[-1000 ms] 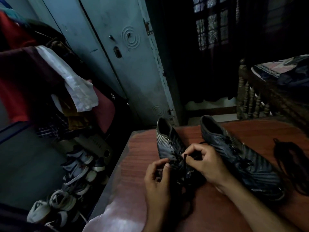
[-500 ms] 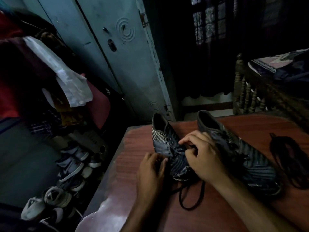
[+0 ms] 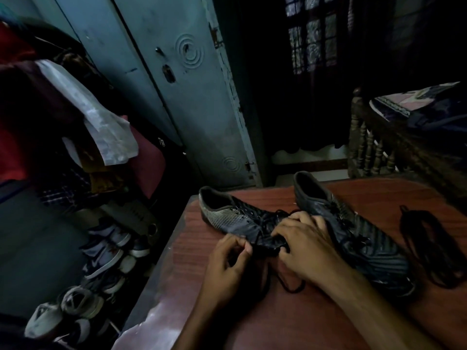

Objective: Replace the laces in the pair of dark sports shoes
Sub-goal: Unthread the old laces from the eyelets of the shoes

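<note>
Two dark sports shoes lie on a reddish wooden table (image 3: 252,324). The left shoe (image 3: 227,215) points toward me, its heel at the table's far left corner. My left hand (image 3: 230,263) pinches a black lace end at the shoe's toe. My right hand (image 3: 300,246) lies curled over the same shoe's front, fingers on the lace there. A loop of black lace (image 3: 290,286) trails on the table below my hands. The right shoe (image 3: 358,238) lies beside my right forearm. A loose bundle of black laces (image 3: 429,248) lies further right.
A grey-blue metal cupboard (image 3: 177,97) stands behind the table. Hanging clothes (image 3: 75,117) and several sneakers on the floor (image 3: 101,261) fill the left. A carved wooden bed rail (image 3: 379,152) with bedding stands at the right.
The left shoe has swung so its heel points further left. My left hand now pinches the lace at the toe, and my right hand has slid down over the shoe's front.
</note>
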Tool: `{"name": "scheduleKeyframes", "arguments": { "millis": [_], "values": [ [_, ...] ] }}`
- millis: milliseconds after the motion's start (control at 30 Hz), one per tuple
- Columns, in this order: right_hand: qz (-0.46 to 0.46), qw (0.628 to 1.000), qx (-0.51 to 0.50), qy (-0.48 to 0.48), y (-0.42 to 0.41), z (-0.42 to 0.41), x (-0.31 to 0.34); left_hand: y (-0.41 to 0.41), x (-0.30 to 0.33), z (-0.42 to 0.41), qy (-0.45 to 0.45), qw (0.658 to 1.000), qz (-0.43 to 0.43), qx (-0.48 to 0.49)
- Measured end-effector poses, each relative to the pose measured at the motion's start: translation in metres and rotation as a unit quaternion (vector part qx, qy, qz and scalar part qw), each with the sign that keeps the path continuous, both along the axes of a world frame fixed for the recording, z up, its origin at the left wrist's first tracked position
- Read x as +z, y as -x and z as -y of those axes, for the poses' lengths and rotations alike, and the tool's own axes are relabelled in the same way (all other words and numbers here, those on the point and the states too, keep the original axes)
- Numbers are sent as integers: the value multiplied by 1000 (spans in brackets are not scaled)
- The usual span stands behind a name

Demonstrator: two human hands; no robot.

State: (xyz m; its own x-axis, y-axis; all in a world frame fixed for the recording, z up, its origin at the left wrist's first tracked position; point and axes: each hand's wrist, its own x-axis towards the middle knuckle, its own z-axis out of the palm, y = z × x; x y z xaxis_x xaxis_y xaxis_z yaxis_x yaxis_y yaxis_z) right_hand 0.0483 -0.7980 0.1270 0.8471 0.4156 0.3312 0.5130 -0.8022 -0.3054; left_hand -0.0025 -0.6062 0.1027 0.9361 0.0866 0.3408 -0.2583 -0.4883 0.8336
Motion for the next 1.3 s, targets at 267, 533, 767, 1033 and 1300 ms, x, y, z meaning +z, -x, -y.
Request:
{"name": "scheduleKeyframes", "arguments": {
  "millis": [267, 533, 767, 1033, 1300],
  "values": [
    [37, 996, 78, -21, 7, -15, -7, 10, 12, -11, 91, 986, -16, -138],
    [-24, 991, 66, -112, 11, -12, 2, 6, 8, -5, 146, 982, -65, -101],
    [-64, 977, 160, -126, 24, -18, 12, -1, 0, -4, -40, 998, 10, -41],
    [-74, 914, 312, -251, 36, -25, 20, 2, 5, 1, 4, 999, 43, -25],
    [-93, 943, 187, -260, 30, -27, 7, -3, -5, -2, 95, 995, 9, 21]
  ]
}}
